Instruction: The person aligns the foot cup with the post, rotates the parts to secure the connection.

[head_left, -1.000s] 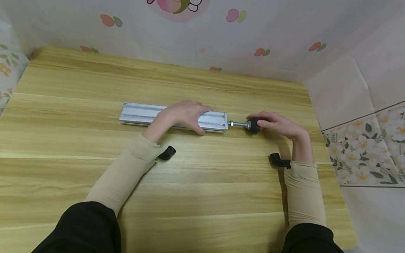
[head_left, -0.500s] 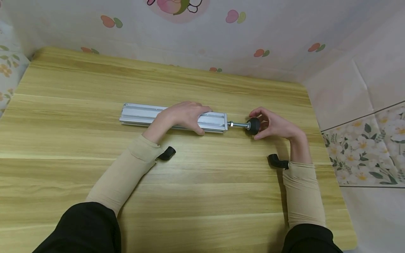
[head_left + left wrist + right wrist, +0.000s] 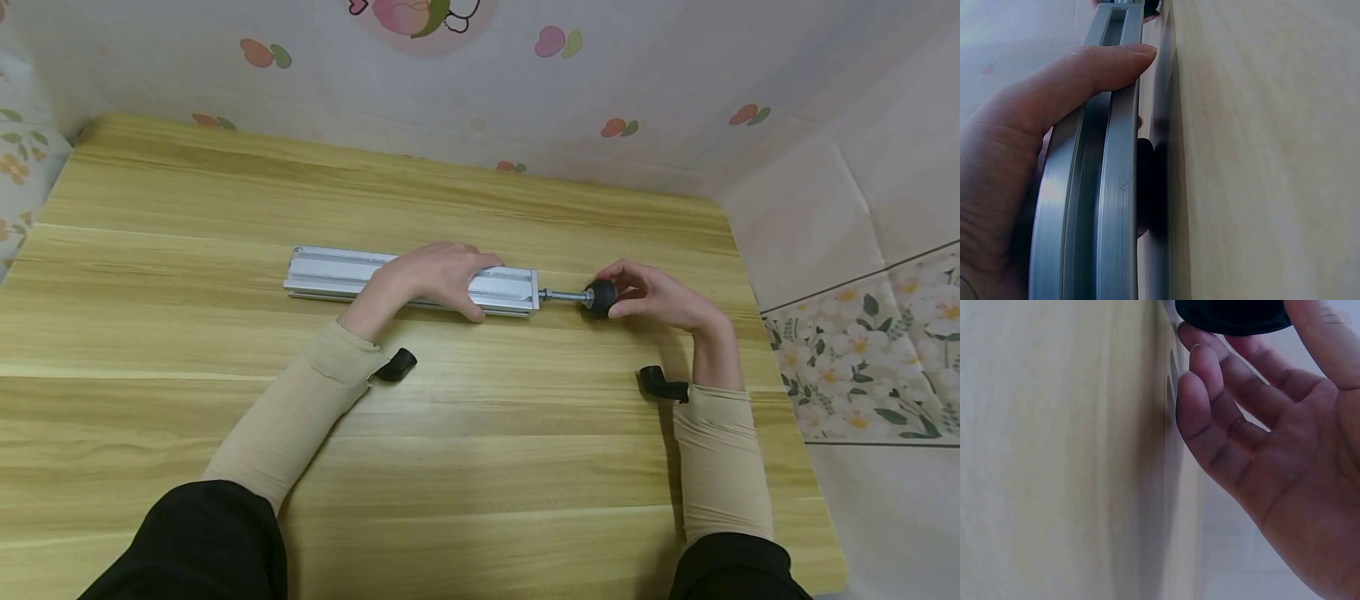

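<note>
A silver aluminium profile [image 3: 337, 271] lies lengthwise near the middle of the table. My left hand [image 3: 438, 275] grips it from above, thumb on the near side; the left wrist view shows the thumb across the slotted face of the profile [image 3: 1119, 206]. From its right end sticks out a threaded rod [image 3: 566, 295] with a nut, ending in a round black levelling foot [image 3: 600, 299]. My right hand [image 3: 660, 296] pinches that foot between thumb and fingers. In the right wrist view the dark base of the foot [image 3: 1235, 315] shows above the curled fingers of the right hand [image 3: 1272, 425].
The wood-grain table [image 3: 480, 467] reaches from the back wall towards the person. A patterned wall covering [image 3: 480, 92] stands behind it, and a floral panel [image 3: 870, 350] is on the right. Black wrist-camera mounts [image 3: 396, 365] stick out from both sleeves.
The right hand loosened its fingers round the black foot half a second ago and now pinches it again. The left hand and the profile stay in place.
</note>
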The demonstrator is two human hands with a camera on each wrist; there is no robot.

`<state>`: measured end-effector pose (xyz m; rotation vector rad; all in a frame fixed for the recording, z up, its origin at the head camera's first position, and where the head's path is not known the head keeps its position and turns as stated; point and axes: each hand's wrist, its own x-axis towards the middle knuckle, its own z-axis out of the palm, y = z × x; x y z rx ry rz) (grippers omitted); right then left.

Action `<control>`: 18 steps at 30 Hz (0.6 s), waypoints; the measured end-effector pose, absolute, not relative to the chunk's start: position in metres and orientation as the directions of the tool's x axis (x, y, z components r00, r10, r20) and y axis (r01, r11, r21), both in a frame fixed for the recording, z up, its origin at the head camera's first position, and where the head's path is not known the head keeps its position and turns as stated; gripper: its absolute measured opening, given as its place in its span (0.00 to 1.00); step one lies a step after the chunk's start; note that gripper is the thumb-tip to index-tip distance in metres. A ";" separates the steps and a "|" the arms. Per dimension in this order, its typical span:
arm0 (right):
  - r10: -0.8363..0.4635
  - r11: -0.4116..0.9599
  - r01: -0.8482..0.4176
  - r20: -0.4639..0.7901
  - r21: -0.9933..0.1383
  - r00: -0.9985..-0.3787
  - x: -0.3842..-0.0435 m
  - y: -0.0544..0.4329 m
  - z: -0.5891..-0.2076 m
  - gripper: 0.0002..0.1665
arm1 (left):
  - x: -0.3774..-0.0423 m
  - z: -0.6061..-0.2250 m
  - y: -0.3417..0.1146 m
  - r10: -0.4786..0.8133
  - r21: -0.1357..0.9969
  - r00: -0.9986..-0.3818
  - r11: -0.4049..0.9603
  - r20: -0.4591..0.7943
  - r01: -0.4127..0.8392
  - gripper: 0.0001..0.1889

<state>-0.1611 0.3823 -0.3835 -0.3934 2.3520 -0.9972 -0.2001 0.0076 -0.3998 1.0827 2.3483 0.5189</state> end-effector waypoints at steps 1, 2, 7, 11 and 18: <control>-0.462 0.687 -0.057 -0.375 -0.724 -0.804 -0.161 0.383 -0.383 0.28 | -0.200 -0.400 0.008 0.780 0.527 -0.560 0.612 -0.279 0.589 0.46; -0.459 0.694 -0.059 -0.378 -0.717 -0.804 -0.161 0.383 -0.383 0.28 | -0.200 -0.400 0.008 0.779 0.527 -0.561 0.613 -0.279 0.589 0.46; -0.461 0.700 -0.060 -0.386 -0.712 -0.799 -0.162 0.384 -0.385 0.26 | -0.200 -0.400 0.008 0.779 0.526 -0.562 0.613 -0.278 0.589 0.46; -0.494 0.691 -0.096 -0.371 -0.716 -0.786 -0.162 0.385 -0.385 0.25 | -0.200 -0.400 0.008 0.779 0.524 -0.561 0.614 -0.280 0.591 0.46; -0.496 0.669 -0.076 -0.368 -0.739 -0.787 -0.160 0.385 -0.383 0.33 | -0.200 -0.401 0.008 0.775 0.523 -0.565 0.618 -0.281 0.587 0.46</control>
